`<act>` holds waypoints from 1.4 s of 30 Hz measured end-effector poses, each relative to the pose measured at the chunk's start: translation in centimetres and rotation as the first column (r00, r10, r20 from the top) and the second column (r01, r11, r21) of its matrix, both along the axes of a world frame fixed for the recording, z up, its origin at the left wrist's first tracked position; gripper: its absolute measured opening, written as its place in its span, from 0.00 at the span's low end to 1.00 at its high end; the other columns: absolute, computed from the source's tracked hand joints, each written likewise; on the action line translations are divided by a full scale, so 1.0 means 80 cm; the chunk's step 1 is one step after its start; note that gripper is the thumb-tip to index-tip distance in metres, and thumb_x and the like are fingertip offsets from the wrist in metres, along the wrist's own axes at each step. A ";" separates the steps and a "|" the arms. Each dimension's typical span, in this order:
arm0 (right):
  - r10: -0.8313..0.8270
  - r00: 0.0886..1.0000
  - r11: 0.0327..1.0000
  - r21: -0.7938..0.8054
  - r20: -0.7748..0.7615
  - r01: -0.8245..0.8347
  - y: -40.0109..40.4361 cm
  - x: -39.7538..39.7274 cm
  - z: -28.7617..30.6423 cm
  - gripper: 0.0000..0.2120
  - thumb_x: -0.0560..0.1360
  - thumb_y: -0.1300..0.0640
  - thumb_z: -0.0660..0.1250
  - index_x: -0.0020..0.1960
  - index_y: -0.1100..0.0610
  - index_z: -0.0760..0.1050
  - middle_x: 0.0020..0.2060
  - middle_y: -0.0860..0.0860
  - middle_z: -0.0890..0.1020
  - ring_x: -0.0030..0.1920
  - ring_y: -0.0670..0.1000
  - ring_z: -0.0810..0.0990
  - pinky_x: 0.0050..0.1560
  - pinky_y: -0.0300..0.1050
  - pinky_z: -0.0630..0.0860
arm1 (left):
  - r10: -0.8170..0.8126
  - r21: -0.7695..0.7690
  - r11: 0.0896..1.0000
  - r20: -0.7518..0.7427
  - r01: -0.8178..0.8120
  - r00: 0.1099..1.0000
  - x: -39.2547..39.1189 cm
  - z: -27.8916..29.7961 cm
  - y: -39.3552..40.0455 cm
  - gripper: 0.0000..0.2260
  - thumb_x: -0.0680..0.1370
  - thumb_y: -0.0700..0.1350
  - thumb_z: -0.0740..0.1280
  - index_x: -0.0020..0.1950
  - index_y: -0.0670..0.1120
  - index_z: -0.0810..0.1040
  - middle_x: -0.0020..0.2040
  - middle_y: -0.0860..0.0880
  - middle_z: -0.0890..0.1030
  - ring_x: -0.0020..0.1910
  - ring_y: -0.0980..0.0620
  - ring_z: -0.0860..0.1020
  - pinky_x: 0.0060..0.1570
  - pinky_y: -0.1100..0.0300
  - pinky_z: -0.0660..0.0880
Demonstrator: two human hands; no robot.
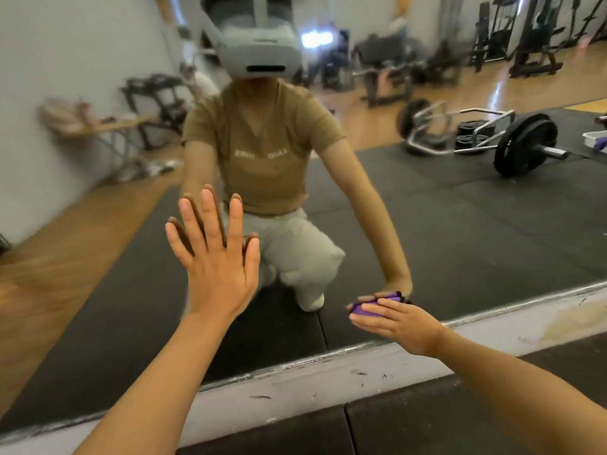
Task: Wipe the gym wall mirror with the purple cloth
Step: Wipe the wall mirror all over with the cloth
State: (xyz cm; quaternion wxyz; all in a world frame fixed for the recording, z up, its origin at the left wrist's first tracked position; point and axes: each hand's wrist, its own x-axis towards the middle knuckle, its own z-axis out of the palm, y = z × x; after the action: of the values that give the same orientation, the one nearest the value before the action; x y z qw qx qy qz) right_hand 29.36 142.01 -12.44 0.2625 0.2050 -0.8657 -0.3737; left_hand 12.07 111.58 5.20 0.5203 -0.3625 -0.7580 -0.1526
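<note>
The gym wall mirror (pixel 460 231) fills most of the view and reflects me crouching in front of it. My left hand (pixel 215 257) lies flat on the glass with its fingers straight and spread. Low on the mirror, close to its bottom edge, my right hand (pixel 399 320) presses the bunched purple cloth (pixel 366 309) against the glass with nearly straight fingers. Only a small part of the cloth shows past the fingertips.
A scuffed white ledge (pixel 295 385) runs under the mirror, with black floor mats (pixel 427 428) below it. The reflection shows a loaded barbell, weight racks, a bench and wooden floor behind me.
</note>
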 end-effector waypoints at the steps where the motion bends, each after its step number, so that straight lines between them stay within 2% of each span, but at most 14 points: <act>1: -0.001 0.999 0.999 0.046 0.042 -0.001 0.006 0.001 0.001 0.57 0.66 0.59 0.74 0.82 0.57 0.39 0.82 0.52 0.40 0.81 0.54 0.39 0.80 0.51 0.37 | -0.001 -0.001 1.000 -0.011 0.001 1.000 -0.001 0.000 0.000 0.31 0.86 0.53 0.53 0.83 0.49 0.39 0.81 0.40 0.44 0.79 0.35 0.42 0.75 0.38 0.36; 4: 0.056 0.993 0.981 0.179 0.102 -0.074 0.017 -0.004 0.019 0.56 0.68 0.57 0.74 0.82 0.58 0.38 0.82 0.51 0.39 0.81 0.54 0.38 0.79 0.50 0.34 | 0.022 0.007 1.000 -0.016 -0.021 1.000 -0.001 0.000 0.000 0.32 0.85 0.52 0.55 0.83 0.48 0.40 0.80 0.35 0.49 0.78 0.32 0.45 0.76 0.38 0.36; 6: 0.129 0.991 0.974 0.183 0.046 -0.135 0.024 -0.005 0.040 0.52 0.71 0.59 0.70 0.82 0.58 0.38 0.82 0.51 0.41 0.81 0.52 0.39 0.80 0.50 0.35 | 0.021 0.018 1.000 -0.022 -0.021 1.000 0.000 -0.002 0.001 0.32 0.85 0.51 0.56 0.83 0.47 0.41 0.79 0.32 0.52 0.77 0.30 0.48 0.76 0.39 0.36; 10: 0.218 0.944 0.968 -0.068 -0.248 -0.241 0.034 -0.017 0.131 0.29 0.84 0.58 0.54 0.82 0.59 0.48 0.82 0.51 0.48 0.82 0.53 0.47 0.81 0.51 0.45 | 0.044 0.015 0.999 -0.031 -0.043 0.999 0.001 -0.002 0.002 0.31 0.85 0.51 0.55 0.83 0.47 0.41 0.78 0.31 0.54 0.77 0.29 0.48 0.76 0.39 0.37; 13: 0.108 0.874 0.941 -0.234 -0.473 -0.243 0.040 -0.017 0.158 0.25 0.86 0.54 0.55 0.81 0.60 0.55 0.82 0.53 0.51 0.81 0.57 0.51 0.80 0.54 0.51 | 0.037 0.016 0.999 -0.017 -0.036 0.999 0.005 -0.003 0.003 0.31 0.86 0.51 0.55 0.83 0.47 0.42 0.79 0.32 0.52 0.80 0.36 0.40 0.77 0.40 0.38; 16: 0.015 0.824 0.885 -0.375 -0.567 -0.275 0.029 -0.021 0.133 0.23 0.86 0.55 0.56 0.79 0.59 0.58 0.82 0.53 0.51 0.81 0.59 0.51 0.80 0.57 0.52 | 0.028 0.018 0.999 -0.011 -0.028 1.000 0.005 -0.002 0.002 0.30 0.86 0.51 0.54 0.82 0.47 0.42 0.79 0.33 0.51 0.80 0.40 0.37 0.77 0.40 0.37; 18: 0.011 0.848 0.897 -0.370 -0.529 -0.243 0.028 -0.021 0.092 0.24 0.86 0.55 0.53 0.80 0.59 0.56 0.82 0.53 0.51 0.81 0.59 0.50 0.80 0.57 0.50 | 0.022 0.020 1.000 -0.008 -0.022 1.000 0.006 -0.002 0.003 0.29 0.86 0.51 0.53 0.82 0.46 0.43 0.79 0.33 0.50 0.80 0.39 0.39 0.77 0.40 0.37; 22: 0.013 0.951 0.983 -0.171 -0.310 -0.069 0.045 0.006 -0.001 0.30 0.83 0.59 0.51 0.83 0.58 0.46 0.82 0.53 0.47 0.82 0.56 0.46 0.81 0.55 0.43 | 0.024 0.039 0.999 -0.018 -0.024 1.000 0.005 -0.004 0.006 0.28 0.86 0.51 0.53 0.82 0.43 0.46 0.78 0.32 0.51 0.79 0.33 0.43 0.77 0.40 0.37; 26: 0.037 0.997 0.999 0.005 -0.064 -0.037 0.052 0.025 -0.041 0.46 0.71 0.62 0.63 0.83 0.56 0.42 0.82 0.51 0.44 0.82 0.53 0.43 0.80 0.51 0.40 | 0.037 0.048 0.998 -0.035 -0.035 0.999 0.003 -0.004 0.008 0.28 0.86 0.50 0.53 0.81 0.40 0.48 0.78 0.32 0.51 0.76 0.29 0.48 0.77 0.41 0.37; 28: 0.023 0.999 0.999 0.021 0.030 -0.023 0.057 0.024 -0.045 0.58 0.65 0.60 0.75 0.83 0.56 0.41 0.82 0.51 0.43 0.81 0.53 0.42 0.80 0.50 0.42 | 0.038 0.048 0.998 -0.029 -0.037 0.999 0.004 -0.004 0.008 0.27 0.86 0.51 0.52 0.81 0.40 0.48 0.78 0.32 0.51 0.76 0.29 0.48 0.77 0.40 0.37; 30: 0.012 0.995 0.999 0.038 0.104 -0.016 0.060 0.023 -0.040 0.63 0.61 0.59 0.80 0.83 0.57 0.41 0.82 0.50 0.43 0.81 0.53 0.41 0.80 0.49 0.41 | 0.046 0.044 0.998 -0.026 -0.045 0.999 0.005 -0.002 0.008 0.27 0.86 0.51 0.52 0.81 0.39 0.49 0.78 0.31 0.52 0.76 0.28 0.48 0.77 0.40 0.37; 35: 0.114 0.982 0.976 0.167 0.150 -0.139 0.078 0.025 -0.001 0.55 0.67 0.59 0.74 0.83 0.56 0.41 0.82 0.48 0.47 0.81 0.52 0.43 0.80 0.50 0.37 | 0.040 0.036 0.999 -0.002 -0.040 0.999 0.009 -0.001 0.005 0.27 0.86 0.50 0.53 0.81 0.39 0.50 0.78 0.31 0.51 0.76 0.29 0.48 0.77 0.40 0.38; 39: 0.129 0.990 0.988 0.079 0.058 -0.133 0.100 0.031 0.047 0.42 0.72 0.68 0.52 0.83 0.56 0.42 0.82 0.50 0.45 0.82 0.52 0.43 0.80 0.49 0.38 | 0.041 0.038 0.998 -0.004 -0.041 0.999 0.009 0.000 0.006 0.27 0.86 0.50 0.53 0.81 0.39 0.52 0.78 0.30 0.52 0.76 0.28 0.48 0.77 0.40 0.38; 42: 0.079 0.997 0.997 -0.008 -0.013 -0.079 0.091 0.036 0.035 0.41 0.71 0.67 0.49 0.83 0.55 0.42 0.82 0.51 0.45 0.82 0.52 0.43 0.80 0.50 0.40 | 0.040 0.052 0.998 -0.013 -0.039 0.999 0.008 -0.002 0.008 0.27 0.86 0.50 0.53 0.81 0.38 0.52 0.78 0.30 0.53 0.76 0.28 0.49 0.77 0.40 0.38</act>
State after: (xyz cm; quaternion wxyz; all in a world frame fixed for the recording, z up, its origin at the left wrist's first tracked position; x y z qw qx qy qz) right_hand 32.23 149.31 -9.66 0.2833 0.2354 -0.8569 -0.3606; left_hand 12.71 112.24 5.06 0.5378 -0.3350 -0.7571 -0.1592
